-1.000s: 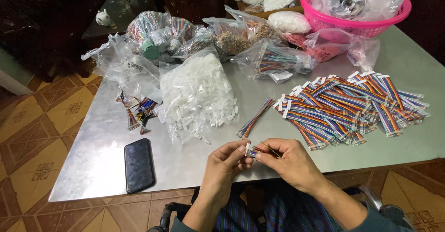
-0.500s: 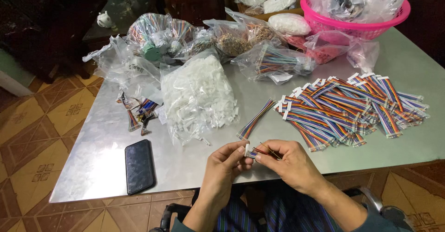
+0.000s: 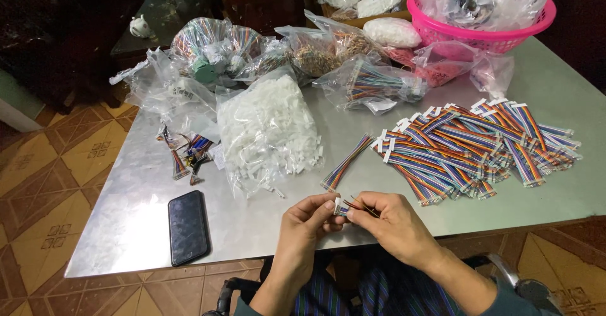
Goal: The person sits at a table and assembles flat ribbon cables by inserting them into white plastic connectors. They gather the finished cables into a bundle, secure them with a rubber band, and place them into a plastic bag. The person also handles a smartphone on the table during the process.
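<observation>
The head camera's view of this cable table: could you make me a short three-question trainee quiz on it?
1. True or false: the black smartphone lies left of both hands.
2. What do the left hand and right hand pinch together?
3. The big pile of rainbow ribbon cables lies: A) in the pink plastic basket, B) on the grey metal table.

Key: 1 true. 2 a small white connector with thin coloured wires. 3 B.

A metal table [image 3: 543,82] stands on patterned tiles [image 3: 38,183], perhaps a dark chair [image 3: 262,3] behind.
</observation>
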